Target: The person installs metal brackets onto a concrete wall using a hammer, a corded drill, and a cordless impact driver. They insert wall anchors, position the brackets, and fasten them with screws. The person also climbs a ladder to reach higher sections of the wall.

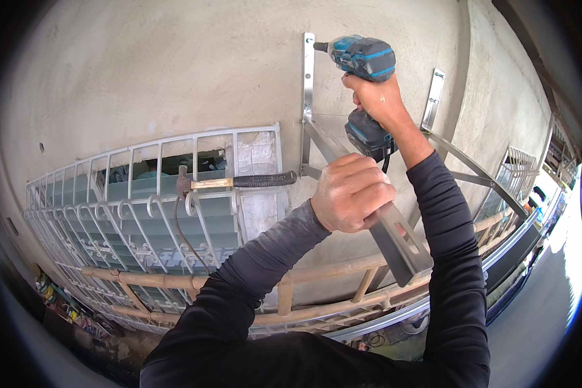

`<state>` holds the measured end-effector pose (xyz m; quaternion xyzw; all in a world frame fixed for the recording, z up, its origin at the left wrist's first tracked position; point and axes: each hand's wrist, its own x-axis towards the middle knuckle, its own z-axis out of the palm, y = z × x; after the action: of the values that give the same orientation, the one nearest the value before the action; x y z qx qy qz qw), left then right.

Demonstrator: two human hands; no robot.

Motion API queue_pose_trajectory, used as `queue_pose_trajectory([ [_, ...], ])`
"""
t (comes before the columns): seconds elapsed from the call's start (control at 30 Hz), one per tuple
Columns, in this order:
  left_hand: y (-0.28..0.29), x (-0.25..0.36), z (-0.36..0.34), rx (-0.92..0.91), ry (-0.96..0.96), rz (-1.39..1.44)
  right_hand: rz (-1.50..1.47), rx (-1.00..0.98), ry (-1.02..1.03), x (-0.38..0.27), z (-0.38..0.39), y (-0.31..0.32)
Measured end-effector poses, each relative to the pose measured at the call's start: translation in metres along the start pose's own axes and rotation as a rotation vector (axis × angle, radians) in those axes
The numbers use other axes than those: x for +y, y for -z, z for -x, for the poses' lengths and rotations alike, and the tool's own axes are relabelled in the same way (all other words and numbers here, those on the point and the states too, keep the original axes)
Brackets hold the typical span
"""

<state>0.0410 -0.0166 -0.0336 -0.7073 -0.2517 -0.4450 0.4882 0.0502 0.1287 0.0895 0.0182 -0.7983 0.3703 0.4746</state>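
Observation:
My right hand [380,103] grips the handle of a blue and black cordless impact driver [362,58]. Its nose points left at a bolt near the top of the upright metal plate [308,77] of a steel bracket on the wall. My left hand [352,192] is wrapped round the bracket's slotted arm [401,252], which slopes out from the plate toward me. Just left of the bracket, a hammer [262,180] with a black grip lies across a white window grille [129,174]; a thin cord hangs down near its head.
A second steel bracket [434,90] is on the wall to the right, with another grille [520,161] beyond it. Bamboo rails [362,284] run below me along the wall, with a metal edge underneath. Cluttered items lie low at the left, and a ledge or roof surface extends along the right.

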Motion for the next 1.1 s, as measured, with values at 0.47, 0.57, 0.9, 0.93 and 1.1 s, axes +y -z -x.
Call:
queue_pose_trajectory([
  [0.47, -0.008, -0.001, 0.003, 0.131, -0.007, 0.001, 0.847, -0.131, 0.419, -0.032, -0.066, 0.014],
  [0.57, -0.010, -0.001, 0.002, 0.178, 0.004, -0.011, 0.978, -0.122, 0.454, -0.029, -0.078, 0.015],
  [0.9, -0.006, 0.001, 0.006, 0.192, 0.023, 0.006, 1.109, -0.211, 0.499, -0.019, -0.101, 0.033],
  [0.93, -0.008, 0.000, 0.005, 0.229, 0.022, -0.007, 1.111, -0.214, 0.531, -0.017, -0.103, 0.036],
  [1.1, -0.010, -0.001, 0.005, 0.277, 0.009, 0.009, 1.134, -0.257, 0.367, -0.014, -0.115, 0.050],
])
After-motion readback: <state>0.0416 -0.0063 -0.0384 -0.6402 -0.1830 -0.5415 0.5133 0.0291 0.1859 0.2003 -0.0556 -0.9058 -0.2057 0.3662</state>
